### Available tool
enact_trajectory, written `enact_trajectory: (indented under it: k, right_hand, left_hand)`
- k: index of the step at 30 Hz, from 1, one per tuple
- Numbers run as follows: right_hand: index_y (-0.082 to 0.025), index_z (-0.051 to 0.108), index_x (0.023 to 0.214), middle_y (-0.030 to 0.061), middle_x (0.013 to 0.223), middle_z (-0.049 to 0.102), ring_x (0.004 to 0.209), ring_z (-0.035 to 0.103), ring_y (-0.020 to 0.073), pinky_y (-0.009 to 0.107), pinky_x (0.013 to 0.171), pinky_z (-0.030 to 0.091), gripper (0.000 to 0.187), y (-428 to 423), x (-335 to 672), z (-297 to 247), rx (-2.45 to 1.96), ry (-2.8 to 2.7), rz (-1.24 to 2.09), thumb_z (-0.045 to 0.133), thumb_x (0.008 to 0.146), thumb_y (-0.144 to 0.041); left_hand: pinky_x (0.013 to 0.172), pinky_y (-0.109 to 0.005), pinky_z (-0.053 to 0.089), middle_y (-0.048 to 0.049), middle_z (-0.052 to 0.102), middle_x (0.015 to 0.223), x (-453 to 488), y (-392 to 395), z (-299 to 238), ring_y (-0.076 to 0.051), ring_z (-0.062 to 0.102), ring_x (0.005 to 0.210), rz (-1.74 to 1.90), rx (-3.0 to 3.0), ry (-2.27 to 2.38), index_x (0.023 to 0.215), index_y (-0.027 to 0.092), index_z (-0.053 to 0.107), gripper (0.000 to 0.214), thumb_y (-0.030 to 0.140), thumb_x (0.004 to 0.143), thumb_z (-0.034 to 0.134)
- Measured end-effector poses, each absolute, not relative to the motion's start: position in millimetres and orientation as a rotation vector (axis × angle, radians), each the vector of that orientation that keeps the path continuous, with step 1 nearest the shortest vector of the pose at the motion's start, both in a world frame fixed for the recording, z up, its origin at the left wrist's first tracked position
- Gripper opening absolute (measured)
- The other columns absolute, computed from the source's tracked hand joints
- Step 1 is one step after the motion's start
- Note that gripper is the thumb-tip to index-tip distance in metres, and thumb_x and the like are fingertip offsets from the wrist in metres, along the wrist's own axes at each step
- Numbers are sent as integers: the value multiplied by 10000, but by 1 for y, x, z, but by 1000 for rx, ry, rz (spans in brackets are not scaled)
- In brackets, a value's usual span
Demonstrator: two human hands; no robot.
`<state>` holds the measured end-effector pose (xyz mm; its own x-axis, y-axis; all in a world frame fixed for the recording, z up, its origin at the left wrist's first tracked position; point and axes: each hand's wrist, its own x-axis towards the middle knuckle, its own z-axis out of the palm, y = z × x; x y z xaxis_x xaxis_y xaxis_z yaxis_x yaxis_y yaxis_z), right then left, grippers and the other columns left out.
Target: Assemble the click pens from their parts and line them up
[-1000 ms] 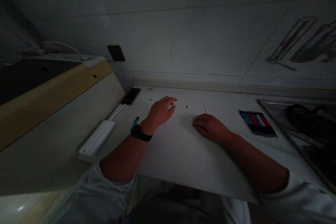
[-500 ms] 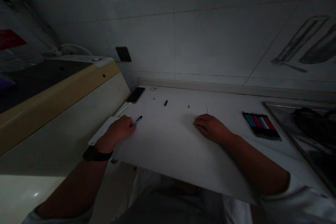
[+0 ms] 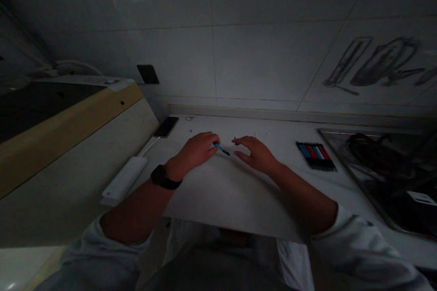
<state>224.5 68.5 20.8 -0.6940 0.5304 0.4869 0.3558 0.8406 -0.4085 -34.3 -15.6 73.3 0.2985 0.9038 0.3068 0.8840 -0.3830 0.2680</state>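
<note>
My left hand (image 3: 197, 151), with a dark watch (image 3: 166, 178) at its wrist, pinches a slim blue pen (image 3: 221, 147). The pen's black end points right and down, above the white tabletop (image 3: 221, 191). Across from it, my right hand (image 3: 254, 152) is open, thumb and forefinger apart, with nothing seen between them. A tiny black piece (image 3: 234, 138) shows at the tip of its forefinger; whether they touch I cannot tell. Behind this hand a thin white stick (image 3: 256, 134) is partly visible.
A row of coloured pens (image 3: 316, 156) lies to the right, beside a metal-rimmed sink (image 3: 358, 182) with dark things in it. On the left are a phone (image 3: 166, 127), a white power strip (image 3: 125, 177) and a cream appliance (image 3: 112, 132). A tiled wall (image 3: 252, 63) stands behind.
My left hand has carried the blue pen rightward to the middle of the table. My right hand has lifted and spread its fingers. The black cap-like piece is now out of sight. The view has shifted right.
</note>
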Motion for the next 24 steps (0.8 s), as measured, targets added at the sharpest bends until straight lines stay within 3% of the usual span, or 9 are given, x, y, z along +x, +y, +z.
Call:
enact_trajectory:
  k: [8, 11, 15, 24]
  right_hand:
    - [-226, 736, 1022, 73, 987, 755, 917, 705, 220, 379, 877, 545, 169, 79, 214, 0, -746, -2144, 637, 659, 919, -335]
    - [-226, 719, 1003, 54, 958, 749, 878, 703, 202, 356, 851, 546, 204, 82, 216, -12, -816, -1991, 900, 668, 898, -392]
    - [-220, 692, 992, 33, 917, 734, 846, 686, 189, 336, 822, 537, 257, 84, 216, -21, -843, -1813, 1192, 683, 865, -444]
    - [-219, 703, 1005, 30, 906, 731, 829, 674, 174, 320, 808, 537, 262, 73, 211, -25, -826, -1879, 1231, 667, 888, -451]
  left_hand:
    - [771, -310, 509, -40, 719, 999, 8, 26, 55, -173, 655, 831, 951, 2263, 1443, 1049, 218, 688, 164, 180, 890, 679]
    - [736, -286, 520, -37, 727, 974, 7, 37, 34, -165, 667, 833, 1122, 1993, 1360, 1113, 213, 682, 237, 261, 884, 715]
    - [775, -292, 522, -58, 727, 989, -2, 45, 11, -178, 663, 902, 1274, 1752, 1355, 1046, 195, 706, 235, 389, 920, 672]
    - [794, -302, 515, -86, 695, 1068, 0, 39, -4, -185, 659, 948, 1292, 1716, 1257, 1010, 189, 765, 273, 428, 883, 726]
